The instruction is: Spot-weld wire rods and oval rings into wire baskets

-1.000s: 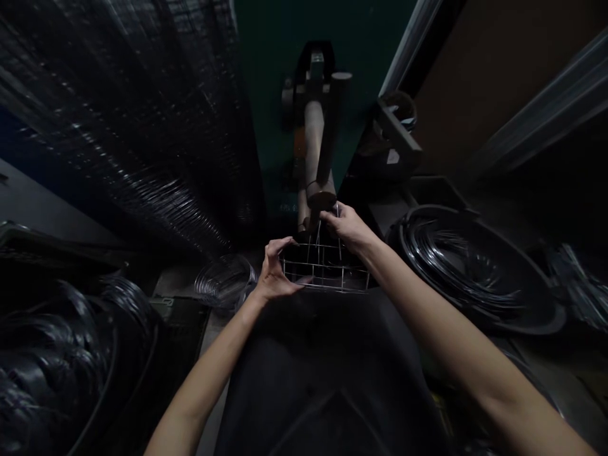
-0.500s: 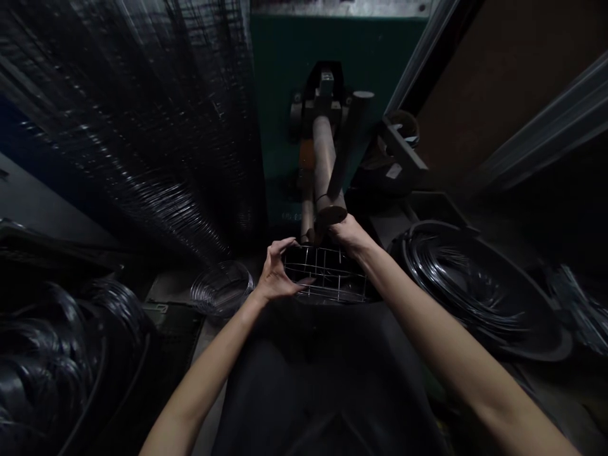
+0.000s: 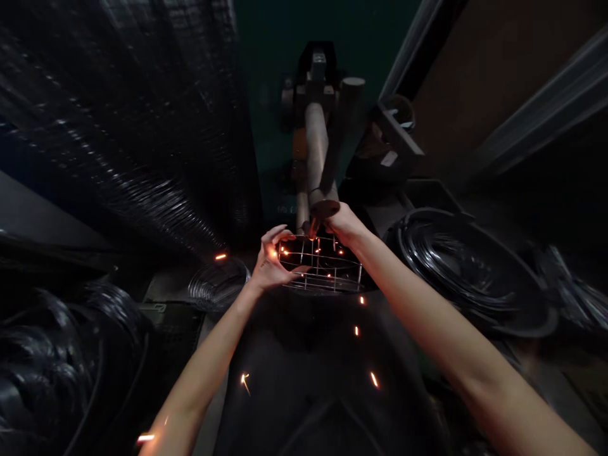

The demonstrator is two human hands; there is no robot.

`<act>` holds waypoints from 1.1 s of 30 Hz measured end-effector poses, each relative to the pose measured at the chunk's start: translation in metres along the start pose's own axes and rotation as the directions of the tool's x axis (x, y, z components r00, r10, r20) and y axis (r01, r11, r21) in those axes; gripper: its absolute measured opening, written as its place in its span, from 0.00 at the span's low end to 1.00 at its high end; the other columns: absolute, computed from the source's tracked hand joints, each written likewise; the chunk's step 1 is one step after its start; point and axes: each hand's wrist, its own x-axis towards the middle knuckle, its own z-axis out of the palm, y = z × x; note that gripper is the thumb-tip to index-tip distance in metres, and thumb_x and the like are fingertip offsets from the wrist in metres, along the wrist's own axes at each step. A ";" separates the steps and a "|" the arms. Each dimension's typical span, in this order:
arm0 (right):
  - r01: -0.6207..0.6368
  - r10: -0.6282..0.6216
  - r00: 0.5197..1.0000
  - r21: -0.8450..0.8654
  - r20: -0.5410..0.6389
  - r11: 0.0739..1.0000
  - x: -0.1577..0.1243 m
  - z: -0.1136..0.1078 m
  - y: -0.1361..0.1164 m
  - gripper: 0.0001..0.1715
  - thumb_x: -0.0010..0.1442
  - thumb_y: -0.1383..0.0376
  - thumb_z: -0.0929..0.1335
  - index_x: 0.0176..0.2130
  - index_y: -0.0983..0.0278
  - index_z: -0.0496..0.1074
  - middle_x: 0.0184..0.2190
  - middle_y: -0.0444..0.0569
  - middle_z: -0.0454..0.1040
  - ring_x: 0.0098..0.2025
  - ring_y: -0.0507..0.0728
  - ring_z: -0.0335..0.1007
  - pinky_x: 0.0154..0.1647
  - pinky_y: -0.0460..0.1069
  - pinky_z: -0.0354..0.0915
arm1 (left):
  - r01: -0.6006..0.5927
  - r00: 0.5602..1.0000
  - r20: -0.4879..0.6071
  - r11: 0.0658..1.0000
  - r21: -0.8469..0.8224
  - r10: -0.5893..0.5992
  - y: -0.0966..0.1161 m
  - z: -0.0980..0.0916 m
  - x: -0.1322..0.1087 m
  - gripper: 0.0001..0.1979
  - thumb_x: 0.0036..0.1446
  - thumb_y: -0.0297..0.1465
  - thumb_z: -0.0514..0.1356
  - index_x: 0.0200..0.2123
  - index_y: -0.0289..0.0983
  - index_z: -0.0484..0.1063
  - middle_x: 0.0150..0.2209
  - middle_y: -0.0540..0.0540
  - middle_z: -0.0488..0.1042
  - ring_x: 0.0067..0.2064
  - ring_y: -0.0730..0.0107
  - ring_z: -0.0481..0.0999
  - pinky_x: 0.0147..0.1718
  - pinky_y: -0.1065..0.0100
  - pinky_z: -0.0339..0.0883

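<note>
A round wire basket (image 3: 335, 278) of thin metal rods sits under the tip of a spot welder (image 3: 317, 142), in front of my body. My left hand (image 3: 273, 259) curves around the basket's left side, fingers at the upper rim and thumb along the near side. At the far right rim, beside the welder's electrode, my right hand (image 3: 346, 223) is closed on the basket; its fingertips are partly hidden behind the welder arm. Bright orange sparks (image 3: 318, 249) fly around the basket and both arms.
Wire rings (image 3: 213, 283) lie stacked left of the basket. More coiled metal (image 3: 42, 367) fills the lower left. A dark round tub (image 3: 536, 316) with wire hoops (image 3: 441, 259) stands at right. Wire mesh (image 3: 156, 196) is piled high at upper left.
Sparks have appeared at the electrode and scattered over the basket and my arms. The basket has tilted or turned slightly between my hands. The whole view has shifted a little.
</note>
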 end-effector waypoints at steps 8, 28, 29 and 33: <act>-0.026 0.017 0.998 0.140 0.064 0.990 -0.007 -0.015 -0.004 0.11 0.54 0.63 0.71 0.31 0.65 0.64 0.17 0.37 0.64 0.15 0.44 0.52 0.14 0.41 0.46 | -0.050 0.999 -0.011 0.999 -0.019 0.050 0.001 -0.008 0.001 0.48 0.41 0.40 0.72 0.59 0.40 0.46 0.46 0.42 0.68 0.45 0.63 0.74 0.47 0.57 0.70; 0.009 -0.018 0.996 0.101 0.091 0.995 0.008 0.014 0.007 0.11 0.56 0.62 0.68 0.39 0.61 0.63 0.20 0.37 0.66 0.16 0.47 0.58 0.16 0.42 0.55 | -0.002 1.000 -0.007 0.999 -0.054 0.002 -0.014 -0.032 -0.002 0.50 0.39 0.38 0.74 0.58 0.42 0.45 0.47 0.41 0.68 0.48 0.61 0.73 0.51 0.52 0.67; 0.006 -0.015 0.996 0.102 0.087 0.995 0.009 0.014 0.007 0.11 0.56 0.63 0.68 0.39 0.61 0.63 0.20 0.37 0.67 0.17 0.47 0.59 0.17 0.42 0.56 | 0.002 1.000 -0.010 0.998 -0.055 -0.002 -0.015 -0.032 -0.002 0.50 0.39 0.38 0.74 0.58 0.42 0.45 0.47 0.42 0.68 0.48 0.61 0.73 0.51 0.52 0.67; -0.023 0.012 0.996 0.129 0.089 0.991 0.010 0.015 0.011 0.11 0.55 0.63 0.69 0.37 0.62 0.63 0.19 0.36 0.65 0.16 0.47 0.60 0.16 0.42 0.56 | -0.004 1.000 -0.007 0.997 -0.076 0.003 -0.014 -0.034 0.001 0.50 0.38 0.37 0.74 0.58 0.42 0.45 0.46 0.43 0.69 0.48 0.61 0.73 0.50 0.53 0.67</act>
